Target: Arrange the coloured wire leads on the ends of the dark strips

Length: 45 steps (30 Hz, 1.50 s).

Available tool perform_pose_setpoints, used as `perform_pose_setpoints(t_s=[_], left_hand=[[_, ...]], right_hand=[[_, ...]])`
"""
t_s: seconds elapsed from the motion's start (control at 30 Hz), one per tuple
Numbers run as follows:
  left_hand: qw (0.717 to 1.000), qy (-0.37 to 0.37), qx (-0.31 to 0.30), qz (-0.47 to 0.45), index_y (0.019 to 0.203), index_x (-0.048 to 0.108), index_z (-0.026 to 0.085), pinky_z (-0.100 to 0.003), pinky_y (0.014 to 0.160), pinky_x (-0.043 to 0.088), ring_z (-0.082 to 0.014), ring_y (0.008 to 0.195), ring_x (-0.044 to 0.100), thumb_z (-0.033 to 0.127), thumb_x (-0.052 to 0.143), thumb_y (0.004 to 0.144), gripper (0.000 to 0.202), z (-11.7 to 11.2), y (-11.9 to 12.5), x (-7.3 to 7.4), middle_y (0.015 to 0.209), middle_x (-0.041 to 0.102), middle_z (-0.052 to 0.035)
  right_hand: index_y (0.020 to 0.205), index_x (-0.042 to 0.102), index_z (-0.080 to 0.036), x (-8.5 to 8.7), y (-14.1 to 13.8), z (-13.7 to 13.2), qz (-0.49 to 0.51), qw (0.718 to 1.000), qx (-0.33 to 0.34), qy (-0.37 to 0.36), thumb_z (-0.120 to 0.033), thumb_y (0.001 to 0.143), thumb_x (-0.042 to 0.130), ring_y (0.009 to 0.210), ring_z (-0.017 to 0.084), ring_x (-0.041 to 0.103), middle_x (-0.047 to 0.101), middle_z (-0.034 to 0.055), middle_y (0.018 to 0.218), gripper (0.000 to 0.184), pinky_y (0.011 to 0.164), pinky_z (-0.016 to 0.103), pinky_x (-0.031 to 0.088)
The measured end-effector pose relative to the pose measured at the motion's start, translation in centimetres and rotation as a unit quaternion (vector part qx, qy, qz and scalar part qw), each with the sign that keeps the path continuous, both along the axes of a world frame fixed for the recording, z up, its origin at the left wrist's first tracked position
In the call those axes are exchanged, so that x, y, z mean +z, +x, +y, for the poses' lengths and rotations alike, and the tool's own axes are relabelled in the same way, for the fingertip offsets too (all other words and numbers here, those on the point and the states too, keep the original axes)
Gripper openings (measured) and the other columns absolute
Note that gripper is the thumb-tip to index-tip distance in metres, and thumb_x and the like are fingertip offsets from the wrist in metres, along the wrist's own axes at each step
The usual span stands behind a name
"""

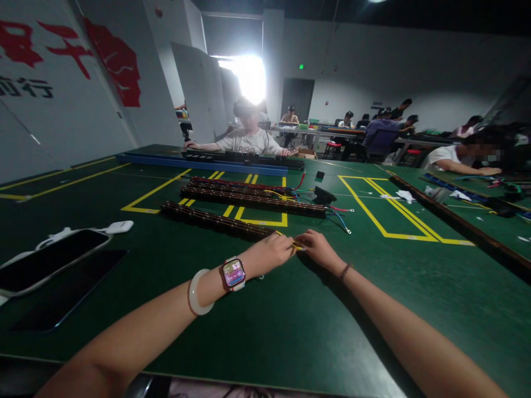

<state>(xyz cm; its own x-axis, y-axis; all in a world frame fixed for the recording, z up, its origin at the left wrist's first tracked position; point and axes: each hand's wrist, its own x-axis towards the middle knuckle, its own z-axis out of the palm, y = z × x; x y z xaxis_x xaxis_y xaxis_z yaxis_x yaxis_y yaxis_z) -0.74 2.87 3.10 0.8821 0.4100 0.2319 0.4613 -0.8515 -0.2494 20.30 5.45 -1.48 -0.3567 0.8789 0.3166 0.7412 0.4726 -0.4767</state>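
Observation:
My left hand and my right hand meet over the green table, fingers pinched together on a thin yellow wire at the right end of a long dark strip of components. My left wrist wears a smartwatch and a pale bangle. My right wrist has a bead bracelet. Two more long dark strips lie just beyond, with red, blue and yellow leads trailing from their right ends.
Two phones and a white charger lie at the left. Yellow tape outlines mark the table. A person sits across behind a blue rail; another person works at the right. More people sit at benches behind.

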Motion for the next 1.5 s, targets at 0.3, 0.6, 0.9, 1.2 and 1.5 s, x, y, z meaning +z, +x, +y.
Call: perform_pose_setpoints(t_s=[0.3,0.6,0.9,1.2,1.5], left_hand=[[0.989,-0.134,0.054,-0.038,0.099,0.061,0.014,-0.035,0.084,0.046,-0.0213,0.094,0.059,0.021,0.038,0.089,0.026,-1.1,0.3,0.4,0.105,0.060,-0.0132],[0.931,-0.251,0.254,-0.078,0.084,0.058,0.015,-0.031,0.062,0.045,-0.0226,0.071,0.064,0.036,0.039,0.087,0.029,-0.8,-0.2,0.2,0.079,0.066,-0.0117],[0.682,-0.654,0.212,-0.250,0.084,0.054,0.013,-0.024,0.059,0.045,-0.0136,0.070,0.062,0.038,0.044,0.086,0.027,0.6,0.1,-0.2,0.083,0.064,-0.0065],[0.458,-0.782,0.107,-0.409,0.091,0.057,0.012,-0.024,0.081,0.045,-0.0090,0.080,0.061,0.032,0.037,0.094,0.029,0.4,1.4,-1.5,0.095,0.066,-0.0073],[0.375,-0.752,0.160,-0.517,0.089,0.056,0.012,-0.020,0.070,0.045,-0.0068,0.069,0.057,0.019,0.041,0.092,0.017,-0.5,2.4,-2.7,0.087,0.065,-0.0054]], right_hand=[[0.088,0.068,-0.018,1.0,-0.3,-0.1,0.024,0.996,-0.020,-0.088,-0.037,0.082,0.057,0.078,0.015,0.058,0.065,0.0042,0.085,0.022,0.072,0.027,0.042],[0.086,0.064,-0.019,1.2,-1.6,-1.0,-0.091,0.992,-0.028,-0.082,-0.046,0.071,0.067,0.081,0.020,0.059,0.067,0.0041,0.086,0.031,0.076,0.032,0.036],[0.086,0.061,-0.017,2.3,-2.2,-1.8,-0.099,0.992,-0.049,-0.056,-0.022,0.082,0.056,0.074,0.015,0.060,0.066,0.0055,0.083,0.008,0.061,0.022,0.039],[0.100,0.061,-0.012,3.3,-5.7,-5.7,-0.315,0.946,-0.061,0.040,-0.004,0.084,0.042,0.077,0.021,0.062,0.064,0.0151,0.092,0.026,0.064,0.028,0.044],[0.102,0.062,-0.014,3.1,-6.0,-6.5,-0.237,0.970,-0.049,-0.021,-0.009,0.086,0.041,0.075,0.016,0.059,0.060,0.0122,0.097,0.027,0.066,0.025,0.045]])
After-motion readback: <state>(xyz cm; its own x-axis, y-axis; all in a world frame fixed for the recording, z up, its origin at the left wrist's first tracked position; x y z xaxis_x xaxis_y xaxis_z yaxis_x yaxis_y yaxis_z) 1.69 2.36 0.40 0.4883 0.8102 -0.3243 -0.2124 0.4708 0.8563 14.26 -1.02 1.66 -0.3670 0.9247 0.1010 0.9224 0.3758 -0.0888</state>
